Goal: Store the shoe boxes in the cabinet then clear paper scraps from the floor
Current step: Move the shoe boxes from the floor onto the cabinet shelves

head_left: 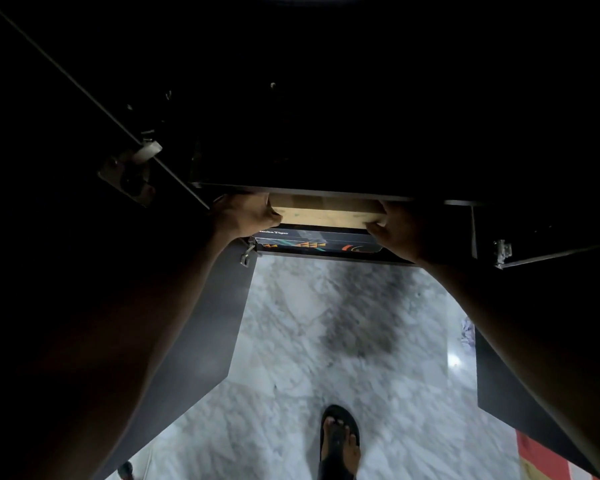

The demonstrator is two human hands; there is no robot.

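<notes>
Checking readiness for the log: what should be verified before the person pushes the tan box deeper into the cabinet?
1. Left hand grips the left end of the tan shoe box: ok.
2. Right hand grips its right end: ok.
3. Tan shoe box lies level above the black Onitsuka Tiger box: ok.
4. Left cabinet door swung open, out of the way: ok.
5. Free room deeper in the cabinet interior: cannot tell, too dark.

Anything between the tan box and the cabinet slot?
Nothing visible. Left hand and right hand grip the tan cardboard shoe box at the dark cabinet's open front, above a black patterned shoe box. Interior too dark to judge.
</notes>
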